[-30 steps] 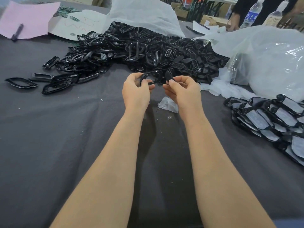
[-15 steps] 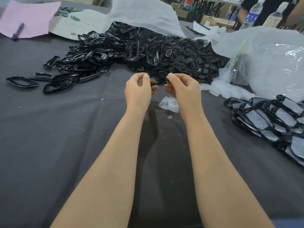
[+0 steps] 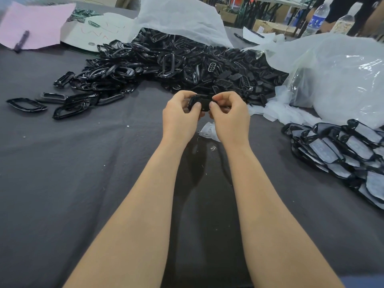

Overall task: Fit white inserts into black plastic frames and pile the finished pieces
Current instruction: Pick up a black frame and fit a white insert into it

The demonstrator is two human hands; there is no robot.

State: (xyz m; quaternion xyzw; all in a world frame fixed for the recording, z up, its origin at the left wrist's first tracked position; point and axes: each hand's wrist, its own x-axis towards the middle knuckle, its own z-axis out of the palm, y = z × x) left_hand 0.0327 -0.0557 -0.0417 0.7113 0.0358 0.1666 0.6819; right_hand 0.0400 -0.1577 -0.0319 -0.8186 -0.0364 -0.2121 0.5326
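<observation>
View down along 2 bare forearms to the middle of a table covered in dark grey cloth [image 3: 62, 183]. The left hand [image 3: 179, 116] and right hand [image 3: 231, 118] meet just above the cloth. Each has its fingers curled round 1 end of a black frame [image 3: 200, 102]. Both thumbs press on the frame's near face, their tips almost touching. The frame lies level between the hands. Its face looks solid dark, and whether an insert sits in it cannot be told.

1 second ago the frame showed as an open ring in the left hand, and the right hand pinched a small dark piece beside it. 0.5 seconds ago the fingertips were bunched together and the frame was nearly hidden. Now more of it shows. The hands are at the same spot.

Beyond the hands spreads a big heap [image 3: 187, 63] of loose black frames, with a few strays to the left. A white scrap [image 3: 207, 132] lies on the cloth beside the right wrist. At the right edge sits the pile [image 3: 342, 150] of finished pieces, black rims round white inserts. Clear bags [image 3: 332, 80] lie far right. Pink paper [image 3: 41, 21] with a pen [image 3: 21, 41] on it lies far left. None of these has moved.
</observation>
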